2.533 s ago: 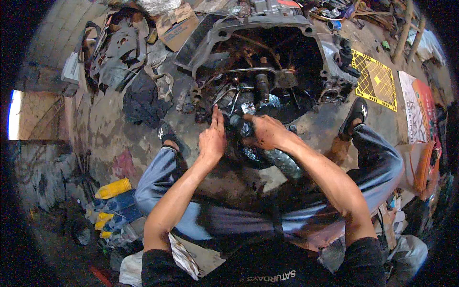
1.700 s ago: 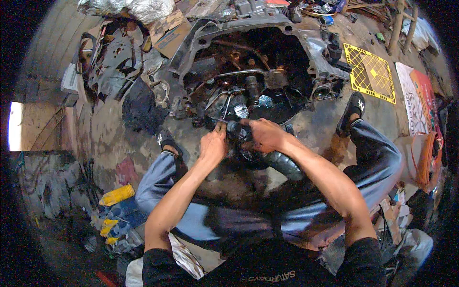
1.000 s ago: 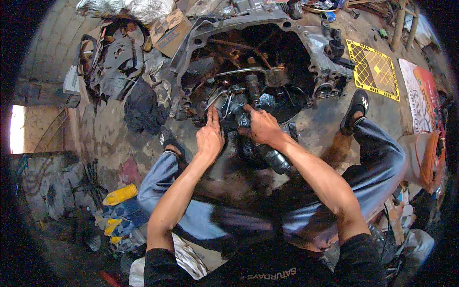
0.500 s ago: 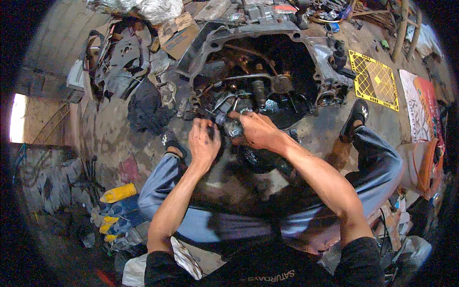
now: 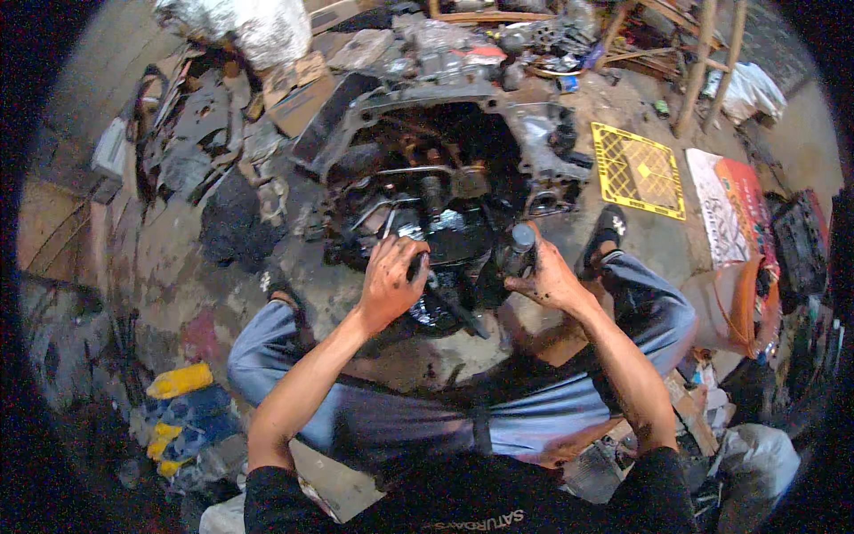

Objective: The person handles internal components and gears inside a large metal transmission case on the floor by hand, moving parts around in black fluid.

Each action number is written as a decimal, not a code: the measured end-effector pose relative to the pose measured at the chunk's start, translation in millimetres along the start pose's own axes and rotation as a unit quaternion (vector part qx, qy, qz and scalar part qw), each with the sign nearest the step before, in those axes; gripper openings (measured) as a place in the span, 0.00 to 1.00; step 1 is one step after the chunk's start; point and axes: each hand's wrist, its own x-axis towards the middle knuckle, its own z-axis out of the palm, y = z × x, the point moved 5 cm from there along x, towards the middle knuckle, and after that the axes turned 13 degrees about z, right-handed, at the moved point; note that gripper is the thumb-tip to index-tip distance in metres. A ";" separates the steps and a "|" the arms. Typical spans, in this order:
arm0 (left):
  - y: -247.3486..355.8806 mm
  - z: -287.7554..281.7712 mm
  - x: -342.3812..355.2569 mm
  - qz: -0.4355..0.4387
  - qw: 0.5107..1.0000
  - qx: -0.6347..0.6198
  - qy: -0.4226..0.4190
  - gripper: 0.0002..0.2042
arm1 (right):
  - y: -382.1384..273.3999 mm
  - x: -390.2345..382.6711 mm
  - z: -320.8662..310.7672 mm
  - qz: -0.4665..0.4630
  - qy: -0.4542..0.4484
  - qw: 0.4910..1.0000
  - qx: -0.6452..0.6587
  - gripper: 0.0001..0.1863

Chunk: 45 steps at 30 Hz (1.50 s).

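Note:
I squat over a large greasy engine casing (image 5: 534, 133) lying open on the dirt floor. My left hand (image 5: 390, 283) is closed around a dark tool handle (image 5: 449, 303) that points down into an oily black part (image 5: 436, 311) between my knees. Off to the right, my right hand (image 5: 544, 278) grips a dark cylindrical part with a silver end (image 5: 516, 249), held upright beside the casing. Both hands are smeared with black grease.
A yellow lattice mat (image 5: 639, 169) and a printed sack (image 5: 729, 209) lie at right. Cardboard (image 5: 302, 89) and dark scrap pieces (image 5: 191, 151) sit at upper left. Yellow and blue rags (image 5: 182, 409) lie at lower left. Wooden poles (image 5: 703, 62) stand at the back.
My hands were together on the oily part by the casing. They have separated: the right one pulled away to the right with the cylindrical part, the left one stayed on the tool handle.

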 end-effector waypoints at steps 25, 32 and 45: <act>91.7 295.0 41.0 -0.165 0.921 -0.342 -0.087 0.22 | 257.8 -1.0 -52.7 0.154 0.183 0.959 0.154 0.17; 78.6 309.1 20.9 -0.181 0.907 -0.366 -0.109 0.22 | 230.4 -0.5 -50.1 0.182 0.189 0.965 0.006 0.20; 83.8 297.7 37.9 -0.148 0.917 -0.311 -0.201 0.25 | 189.7 -7.1 -58.4 0.113 0.190 0.962 -0.159 0.33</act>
